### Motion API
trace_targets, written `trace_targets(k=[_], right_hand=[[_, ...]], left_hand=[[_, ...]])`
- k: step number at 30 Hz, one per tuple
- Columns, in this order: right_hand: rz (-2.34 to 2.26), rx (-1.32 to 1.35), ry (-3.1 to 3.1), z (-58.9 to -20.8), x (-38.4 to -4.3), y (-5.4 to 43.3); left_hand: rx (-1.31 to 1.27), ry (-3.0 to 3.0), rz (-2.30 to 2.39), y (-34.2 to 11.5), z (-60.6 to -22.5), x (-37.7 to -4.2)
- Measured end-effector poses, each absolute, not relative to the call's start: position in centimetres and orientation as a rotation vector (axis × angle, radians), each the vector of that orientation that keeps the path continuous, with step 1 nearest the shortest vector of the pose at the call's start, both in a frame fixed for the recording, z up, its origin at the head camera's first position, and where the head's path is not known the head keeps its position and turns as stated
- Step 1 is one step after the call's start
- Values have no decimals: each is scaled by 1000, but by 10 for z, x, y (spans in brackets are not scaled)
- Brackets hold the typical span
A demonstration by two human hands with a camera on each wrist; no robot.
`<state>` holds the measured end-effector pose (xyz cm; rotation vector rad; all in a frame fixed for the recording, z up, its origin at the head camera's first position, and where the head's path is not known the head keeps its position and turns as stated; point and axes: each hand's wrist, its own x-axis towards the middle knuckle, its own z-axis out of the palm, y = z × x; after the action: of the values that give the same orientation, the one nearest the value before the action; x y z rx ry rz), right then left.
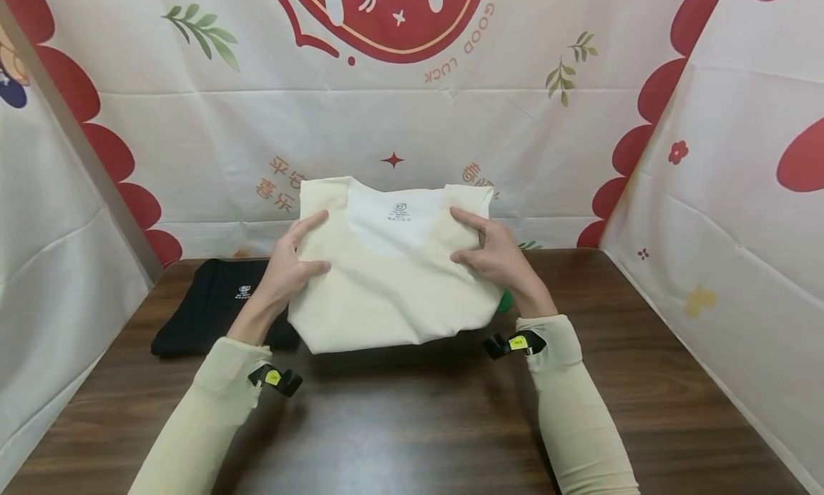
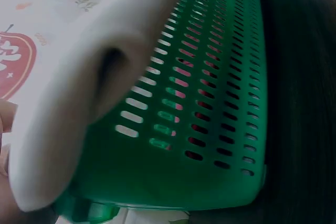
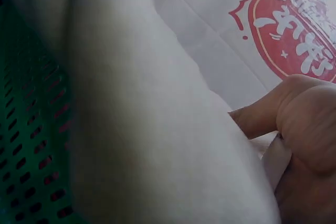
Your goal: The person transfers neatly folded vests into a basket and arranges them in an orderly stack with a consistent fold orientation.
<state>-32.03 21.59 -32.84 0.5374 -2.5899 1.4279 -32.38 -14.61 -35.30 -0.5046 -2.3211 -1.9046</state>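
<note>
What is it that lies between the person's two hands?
Between the left hand and the right hand lies the cream shirt, gripped by both; the head view shows this.

Left arm (image 1: pixel 193 416) and right arm (image 1: pixel 582 416) both reach forward, sleeved, forearms slanting inward. Left hand (image 1: pixel 281 270) and right hand (image 1: pixel 497 257) sit well apart at roughly matching height, digits pointing toward each other. Both gripping, two digits of each showing spread on the near side, other fingers hidden in head view
</note>
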Motion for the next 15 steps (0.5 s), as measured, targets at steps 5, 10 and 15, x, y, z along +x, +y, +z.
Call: trace_targets(k=[5, 10, 15], right_hand=[[1425, 498, -2515, -338, -326, 213], [1383, 434, -2480, -343, -330, 205], [1245, 366, -2549, -343, -335, 203]], left_hand=[[-478, -2322, -1903, -144, -358, -331], [-448, -2305, -1906, -143, -364, -339], [-442, -2337, -1821, -140, -365, -345]])
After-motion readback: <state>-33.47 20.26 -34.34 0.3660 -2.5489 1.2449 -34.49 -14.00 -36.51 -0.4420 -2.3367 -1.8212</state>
